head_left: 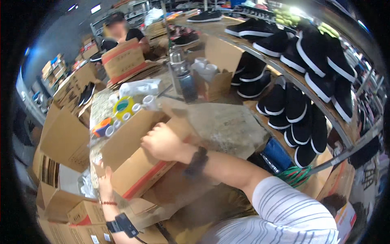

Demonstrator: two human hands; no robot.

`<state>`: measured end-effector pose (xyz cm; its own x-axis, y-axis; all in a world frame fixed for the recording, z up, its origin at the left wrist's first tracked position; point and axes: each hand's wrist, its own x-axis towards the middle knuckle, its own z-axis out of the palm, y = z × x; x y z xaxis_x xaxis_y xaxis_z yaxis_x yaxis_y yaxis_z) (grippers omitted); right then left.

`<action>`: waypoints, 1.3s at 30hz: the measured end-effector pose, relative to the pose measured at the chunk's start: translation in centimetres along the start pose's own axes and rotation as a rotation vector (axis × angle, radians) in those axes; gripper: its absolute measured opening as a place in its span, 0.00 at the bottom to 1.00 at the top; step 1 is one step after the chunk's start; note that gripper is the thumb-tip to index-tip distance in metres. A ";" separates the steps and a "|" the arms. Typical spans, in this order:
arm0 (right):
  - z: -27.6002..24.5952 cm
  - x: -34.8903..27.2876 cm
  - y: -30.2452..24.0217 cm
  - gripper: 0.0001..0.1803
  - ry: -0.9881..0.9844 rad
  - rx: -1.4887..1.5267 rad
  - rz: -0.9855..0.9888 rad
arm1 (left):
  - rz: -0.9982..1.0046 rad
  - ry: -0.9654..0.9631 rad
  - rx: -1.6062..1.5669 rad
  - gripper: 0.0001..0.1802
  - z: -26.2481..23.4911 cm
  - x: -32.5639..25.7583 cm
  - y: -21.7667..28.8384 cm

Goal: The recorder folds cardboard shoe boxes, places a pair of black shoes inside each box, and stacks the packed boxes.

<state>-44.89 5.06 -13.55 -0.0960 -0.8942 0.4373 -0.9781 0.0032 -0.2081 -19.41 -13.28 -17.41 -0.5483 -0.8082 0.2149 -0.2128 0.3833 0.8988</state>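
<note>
An open cardboard box (136,171) with a red stripe along its lower side lies tilted at the near edge of the worktable, its flaps standing up. My right hand (162,143) curls over the box's upper edge toward its right end, fingers bent around the cardboard. At the box's left end, my left hand (105,185) grips the edge, with part of its fingers hidden. Just beyond the box are a yellow tape roll (131,106), an orange-and-blue tape dispenser (102,127) and several white rolls (149,102). The inside of the box is mostly hidden.
Black shoes with white soles (298,103) crowd the rack at right. A clear bottle (188,87) and a carton of white rolls (219,83) stand on the table (231,122). Opened cartons (65,138) stack up at left. Across the table, a person sits behind another box (124,61).
</note>
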 end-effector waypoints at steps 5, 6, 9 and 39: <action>0.5 -0.9 2.7 0.14 -0.119 0.238 0.030 | 0.061 -0.068 0.369 0.48 4.0 -1.8 5.8; 0.4 -0.9 3.1 0.13 -0.025 0.137 -0.051 | 0.027 -0.030 0.631 0.54 5.1 -2.0 6.6; -4.8 -1.7 2.8 0.12 0.541 0.045 -0.405 | 0.215 0.093 0.810 0.61 4.6 -2.0 4.1; -19.6 -26.1 26.7 0.31 0.048 -0.804 1.158 | 0.476 -0.100 0.972 0.32 11.1 -8.6 8.5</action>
<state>-72.10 37.24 -13.36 -0.8972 -0.1933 0.3971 -0.1773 0.9811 0.0771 -25.46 1.85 -15.89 -0.7979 -0.4599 0.3896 -0.4863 0.8731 0.0349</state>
